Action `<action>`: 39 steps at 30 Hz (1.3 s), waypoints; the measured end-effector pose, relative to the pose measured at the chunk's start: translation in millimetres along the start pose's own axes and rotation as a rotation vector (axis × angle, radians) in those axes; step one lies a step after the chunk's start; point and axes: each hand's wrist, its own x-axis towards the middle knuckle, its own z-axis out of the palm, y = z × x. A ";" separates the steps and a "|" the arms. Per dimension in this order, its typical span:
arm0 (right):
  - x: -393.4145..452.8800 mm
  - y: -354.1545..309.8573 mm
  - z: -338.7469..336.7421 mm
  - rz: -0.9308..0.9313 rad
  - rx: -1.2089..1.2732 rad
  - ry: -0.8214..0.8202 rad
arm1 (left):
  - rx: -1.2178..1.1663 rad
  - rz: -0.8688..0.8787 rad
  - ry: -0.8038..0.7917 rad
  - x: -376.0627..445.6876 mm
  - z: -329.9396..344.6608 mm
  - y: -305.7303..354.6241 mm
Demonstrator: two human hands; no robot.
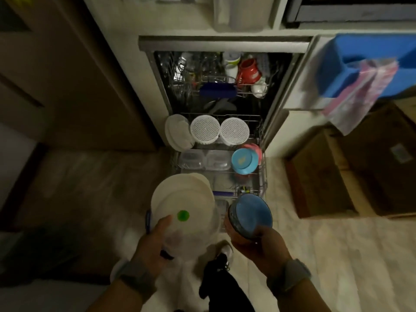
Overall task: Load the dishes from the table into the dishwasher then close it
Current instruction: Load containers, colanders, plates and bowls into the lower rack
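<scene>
I stand over the open dishwasher (225,45), whose lower rack (262,176) is pulled out towards me. My left hand (155,242) grips a stack of white plates (182,197) together with a clear lid carrying a green dot (183,215). My right hand (258,246) holds a blue bowl (253,213) with a dark outside, tilted above the rack's front right corner. Inside the lower rack sit two white perforated strainers (205,129), a white lid (177,134), clear containers (203,159) and a blue plate (244,160). On the upper rack lie a red mug (248,69) and cups.
A brown cardboard box (351,167) stands on the floor at the right of the dishwasher. Above it a blue container with a plastic bag (360,68) hangs over the counter edge. A dark wooden door (67,86) fills the left side. My feet are below the plates.
</scene>
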 end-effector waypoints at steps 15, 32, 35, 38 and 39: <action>317.3 -38.0 45.0 -0.275 -0.051 -0.001 | 0.033 0.328 -0.069 314.8 94.9 98.7; 540.1 -110.9 107.8 -0.611 -0.268 -0.062 | -0.011 0.484 -0.625 545.9 87.7 111.3; 552.5 -120.8 121.5 -0.667 -0.327 -0.048 | -0.069 0.487 -0.652 551.1 93.6 130.3; 560.4 -120.4 133.9 -0.636 -0.312 -0.021 | -0.093 0.462 -0.678 554.3 95.8 144.4; 560.7 -117.6 139.0 -0.620 -0.319 -0.027 | -0.104 0.447 -0.682 555.5 96.1 146.0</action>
